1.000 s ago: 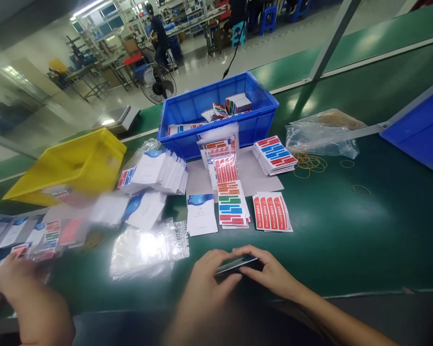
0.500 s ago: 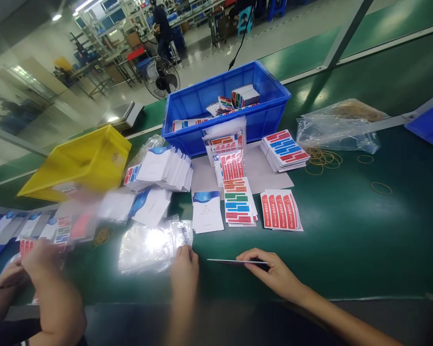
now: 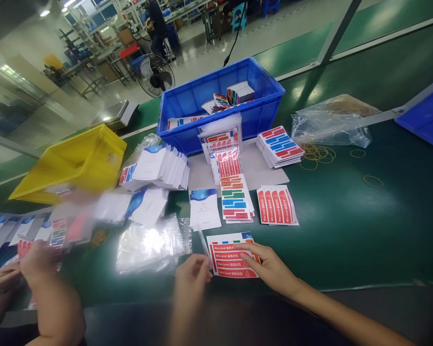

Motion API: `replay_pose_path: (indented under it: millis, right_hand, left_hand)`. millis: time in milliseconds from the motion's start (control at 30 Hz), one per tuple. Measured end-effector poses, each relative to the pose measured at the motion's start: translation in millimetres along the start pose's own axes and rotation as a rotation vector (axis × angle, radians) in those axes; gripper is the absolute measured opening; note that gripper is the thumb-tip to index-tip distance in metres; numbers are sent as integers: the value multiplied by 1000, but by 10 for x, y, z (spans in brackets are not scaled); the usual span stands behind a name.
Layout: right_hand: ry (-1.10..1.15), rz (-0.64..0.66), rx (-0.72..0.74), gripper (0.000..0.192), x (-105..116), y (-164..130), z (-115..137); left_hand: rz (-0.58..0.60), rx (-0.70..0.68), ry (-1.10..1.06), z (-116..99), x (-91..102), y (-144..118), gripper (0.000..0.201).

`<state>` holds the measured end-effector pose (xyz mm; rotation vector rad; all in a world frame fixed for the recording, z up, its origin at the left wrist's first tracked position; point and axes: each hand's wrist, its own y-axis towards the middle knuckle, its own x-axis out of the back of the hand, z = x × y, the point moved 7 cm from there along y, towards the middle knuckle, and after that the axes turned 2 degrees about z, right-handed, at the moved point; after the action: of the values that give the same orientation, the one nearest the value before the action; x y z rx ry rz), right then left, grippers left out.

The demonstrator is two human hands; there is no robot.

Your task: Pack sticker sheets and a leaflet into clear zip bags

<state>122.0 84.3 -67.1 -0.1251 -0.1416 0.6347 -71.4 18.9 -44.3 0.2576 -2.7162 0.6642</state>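
Over green bench: right hand pinching label sheets, left hand clear bag, fingers closed.

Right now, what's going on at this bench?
A person's right hand holds printed paper sheets, a red one foremost, above the green table. The left hand pinches what looks like a thin clear plastic bag beside the sheets. Flat clear zip bags lie to the left. At far left, a co-worker's hands handle another red sheet.
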Motion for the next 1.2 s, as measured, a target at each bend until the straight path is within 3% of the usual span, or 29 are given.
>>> replay_pose_path:
  millis: [233,400,633,833,1000,1133,1200]
  right_hand:
    - [-121,58,58,19,-141,-16,217]
    - [-171,17,43,23,-124,-38,197]
    - [-203,-26,25,25,-76,-6,195]
    - [-271,5,71,32,-139,-3,208]
    - [-263,-16,103,33,-175,3,205]
    - [-307,-26,102,35,-191,4,199]
    - [-327,-2,90,30,-184,5,208]
  left_hand:
    - [156,-268,324,-356,-536,-22,21]
    - [201,-305,454,-387,-694,-27,19]
    - [99,-383,416,-444,-666,-93,15]
    - [-33,-537,629,-458,-645,-130,19]
    - [-233,-640,754,-537,-619,-180,22]
    - [-385,-566,776,-563,-462,-179,22]
    - [-389,-519,765,-572,-392,-182,22]
